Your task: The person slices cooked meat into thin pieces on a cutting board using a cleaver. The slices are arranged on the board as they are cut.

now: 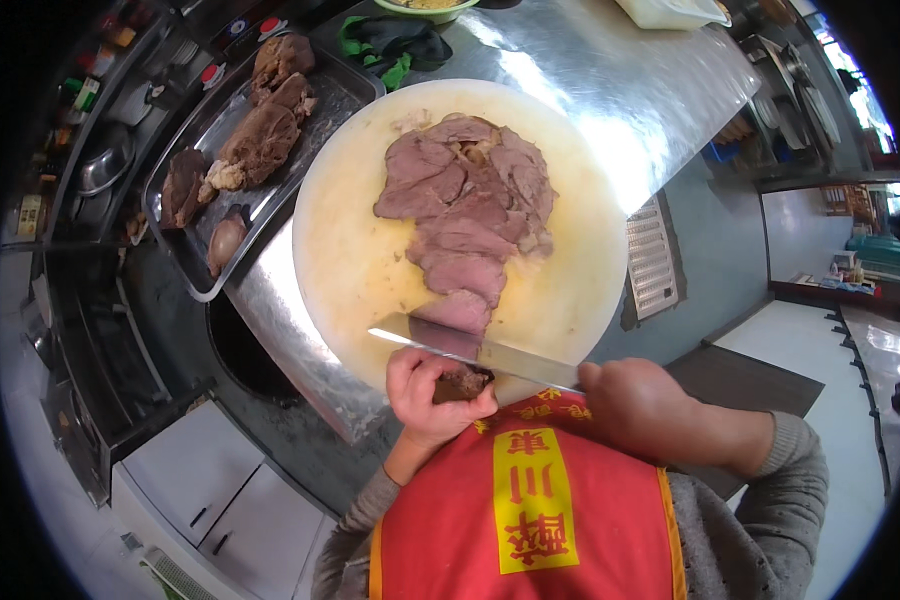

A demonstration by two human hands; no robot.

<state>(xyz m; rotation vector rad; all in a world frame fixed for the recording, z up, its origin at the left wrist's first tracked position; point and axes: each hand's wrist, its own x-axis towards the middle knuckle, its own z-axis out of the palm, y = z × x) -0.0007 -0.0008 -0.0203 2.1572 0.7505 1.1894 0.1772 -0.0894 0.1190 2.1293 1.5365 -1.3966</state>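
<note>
My right hand [634,397] grips the handle of a broad kitchen knife [529,365], whose blade points left across the near part of a round, yellowish-white cutting board [345,285]. Behind the blade, my left hand [435,405] holds a chunk of cooked meat [461,384] at the board's near edge. The blade lies against the far side of that chunk; exactly where its edge sits cannot be made out. Overlapping slices of cooked meat [465,202] spread from the blade towards the board's far side.
Left of the board, a metal tray [337,94] carries several large pieces of cooked meat [259,142]. All of this rests on a stainless-steel table [645,90]. Beyond the board lies a dark and green cloth [397,45], with a green-rimmed bowl [427,9] and a white container [671,11] farther back.
</note>
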